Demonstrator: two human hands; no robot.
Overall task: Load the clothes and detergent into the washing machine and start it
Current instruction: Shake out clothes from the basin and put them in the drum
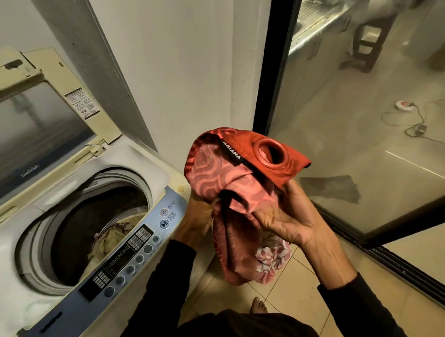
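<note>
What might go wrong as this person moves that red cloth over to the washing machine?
The red cloth hangs long below both hands, so its tail could drag on the floor tiles or snag on the control panel instead of dropping into the drum. Its hard plastic ring may knock against the drum while spinning. A flowered cloth lies behind it and could be left out.

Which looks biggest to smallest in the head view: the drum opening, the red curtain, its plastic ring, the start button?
1. Drum opening
2. Red curtain, though it is bunched and nearer the camera, so its rank against the opening is unsure
3. Plastic ring
4. Start button
</note>
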